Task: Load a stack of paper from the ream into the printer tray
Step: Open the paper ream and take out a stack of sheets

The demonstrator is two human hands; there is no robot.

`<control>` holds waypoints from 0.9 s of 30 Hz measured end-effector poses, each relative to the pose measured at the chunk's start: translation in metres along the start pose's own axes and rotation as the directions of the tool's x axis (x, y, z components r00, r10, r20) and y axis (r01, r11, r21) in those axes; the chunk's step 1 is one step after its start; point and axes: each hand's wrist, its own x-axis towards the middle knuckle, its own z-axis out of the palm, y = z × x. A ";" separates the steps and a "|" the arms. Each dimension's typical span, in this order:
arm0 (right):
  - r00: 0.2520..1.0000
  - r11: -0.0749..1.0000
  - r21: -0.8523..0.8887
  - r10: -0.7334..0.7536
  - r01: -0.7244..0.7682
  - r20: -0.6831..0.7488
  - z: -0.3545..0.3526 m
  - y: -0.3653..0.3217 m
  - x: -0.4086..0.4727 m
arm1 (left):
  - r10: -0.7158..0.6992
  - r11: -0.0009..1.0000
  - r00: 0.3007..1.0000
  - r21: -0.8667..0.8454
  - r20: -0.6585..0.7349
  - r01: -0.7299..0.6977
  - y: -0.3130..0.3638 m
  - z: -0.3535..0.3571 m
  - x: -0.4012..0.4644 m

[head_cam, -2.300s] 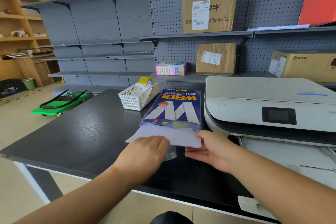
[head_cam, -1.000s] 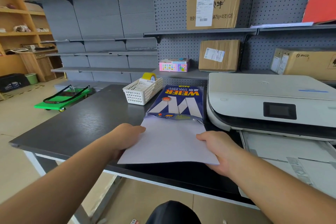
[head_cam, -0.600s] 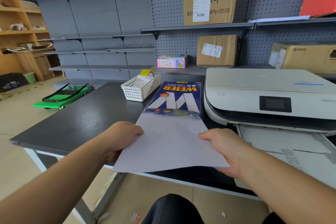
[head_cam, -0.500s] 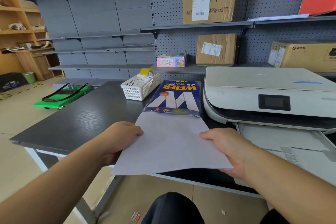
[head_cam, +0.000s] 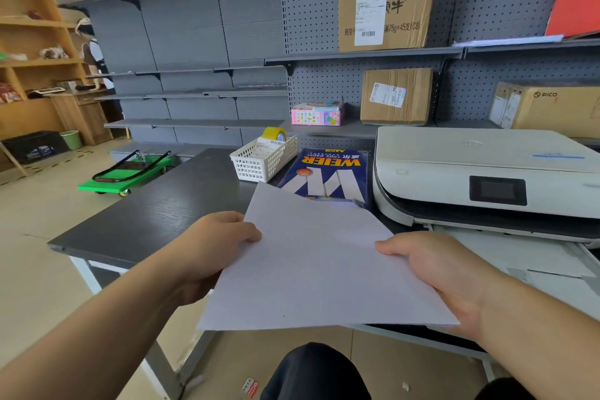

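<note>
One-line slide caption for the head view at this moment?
Both hands, left hand and right hand, hold a paper stack clear of the blue ream, beside the printer.

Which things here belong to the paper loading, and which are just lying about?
Job: paper stack held by left hand and right hand; blue Weier ream; printer; printer tray.
Lying about: white basket, yellow tape roll, cardboard boxes, green trolley.

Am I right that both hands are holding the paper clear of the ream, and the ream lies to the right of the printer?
Not quite. The head view shows the ream lying left of the printer, not right. The rest holds: the left hand and right hand hold the paper clear of the ream.
</note>
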 end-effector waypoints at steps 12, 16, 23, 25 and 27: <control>0.986 0.986 -0.020 -0.166 0.165 -0.033 -0.011 -0.005 -0.032 | 0.084 0.996 0.996 -0.025 0.043 -0.083 0.005 0.013 -0.012; 0.982 0.986 -0.035 -0.168 0.166 -0.090 -0.027 -0.001 -0.031 | 0.108 0.994 0.992 -0.026 0.058 -0.107 0.003 0.035 -0.005; 0.972 0.987 -0.037 -0.157 0.153 -0.175 -0.061 0.008 -0.037 | 0.072 0.997 0.988 0.008 0.134 -0.074 0.010 0.078 0.001; 0.969 0.988 -0.038 -0.153 0.148 -0.194 -0.071 0.010 -0.040 | 0.078 0.997 0.986 0.014 0.149 -0.081 0.012 0.090 0.002; 0.965 0.989 -0.038 -0.148 0.143 -0.216 -0.081 0.012 -0.043 | 0.086 0.996 0.984 0.019 0.159 -0.090 0.014 0.102 0.002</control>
